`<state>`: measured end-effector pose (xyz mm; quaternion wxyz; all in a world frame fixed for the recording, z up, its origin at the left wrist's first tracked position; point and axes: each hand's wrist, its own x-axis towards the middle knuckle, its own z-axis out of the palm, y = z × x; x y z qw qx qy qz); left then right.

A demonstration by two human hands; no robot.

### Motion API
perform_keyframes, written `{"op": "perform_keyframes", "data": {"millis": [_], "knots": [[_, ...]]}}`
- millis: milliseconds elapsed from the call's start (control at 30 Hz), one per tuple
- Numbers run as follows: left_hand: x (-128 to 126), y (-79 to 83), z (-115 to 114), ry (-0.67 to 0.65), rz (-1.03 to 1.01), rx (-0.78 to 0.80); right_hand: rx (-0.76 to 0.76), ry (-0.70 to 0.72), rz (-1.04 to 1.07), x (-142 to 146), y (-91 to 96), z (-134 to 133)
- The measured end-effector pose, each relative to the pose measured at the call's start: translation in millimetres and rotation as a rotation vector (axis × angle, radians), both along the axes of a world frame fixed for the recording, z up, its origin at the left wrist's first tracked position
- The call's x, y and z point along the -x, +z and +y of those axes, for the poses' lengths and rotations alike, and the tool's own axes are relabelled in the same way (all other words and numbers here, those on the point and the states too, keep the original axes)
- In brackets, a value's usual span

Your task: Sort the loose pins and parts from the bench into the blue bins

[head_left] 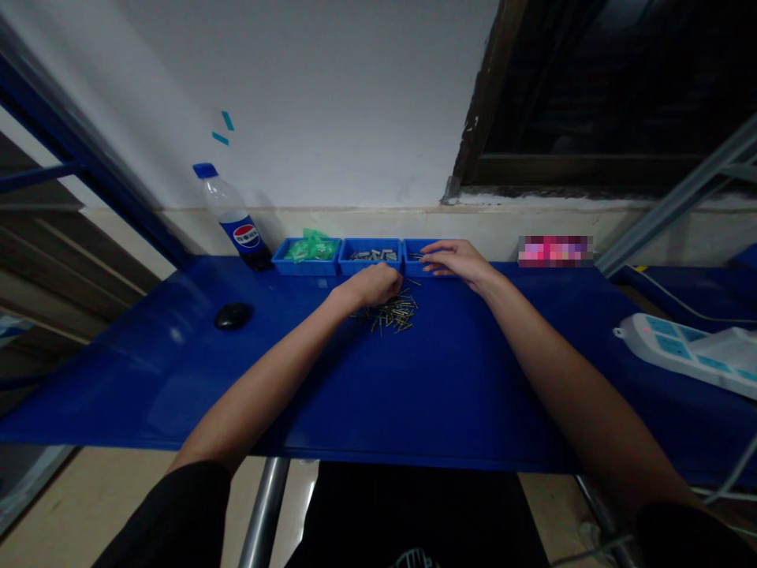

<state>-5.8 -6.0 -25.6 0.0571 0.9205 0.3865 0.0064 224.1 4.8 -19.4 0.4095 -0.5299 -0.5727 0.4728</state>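
My left hand [378, 284] is closed, its fingertips turned down at the edge of a loose pile of thin brass-coloured rods [393, 314]; whatever is between the fingers is hidden. At the right blue bin [414, 268], my right hand [462, 262] reaches over the rim with fingers stretched out and apart. A few thin dark pieces [416, 255] show in that bin near the fingertips. Small grey metal-looking pieces [375, 255] lie in the middle blue bin [348, 266], just beyond my left hand. One rod [414, 282] lies apart from the pile.
A third blue bin [299, 269] holds green plastic bags [311, 248]. Beside it a Pepsi bottle [240, 229] leans against the wall. A black computer mouse [232, 316] sits on the blue tabletop [414, 394]. At right is a white power strip [680, 347].
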Motion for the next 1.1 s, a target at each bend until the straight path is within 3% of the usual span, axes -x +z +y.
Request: {"op": "perform_keyframes", "data": {"millis": [167, 467, 767, 1100], "knots": [[5, 2.6, 2, 0.023, 0.009, 0.032, -0.012, 0.020, -0.010, -2, -4.6, 4], [8, 24.6, -3, -0.008, -0.123, 0.020, 0.011, 0.105, -0.066, -3, -4.7, 5], [4, 24.4, -7, -0.011, -0.153, 0.005, 0.061, 0.274, 0.006, 4, -2.8, -6], [4, 25.5, -8, -0.013, -0.148, 0.029, 0.069, 0.339, 0.000, 12, -0.3, -15]]}}
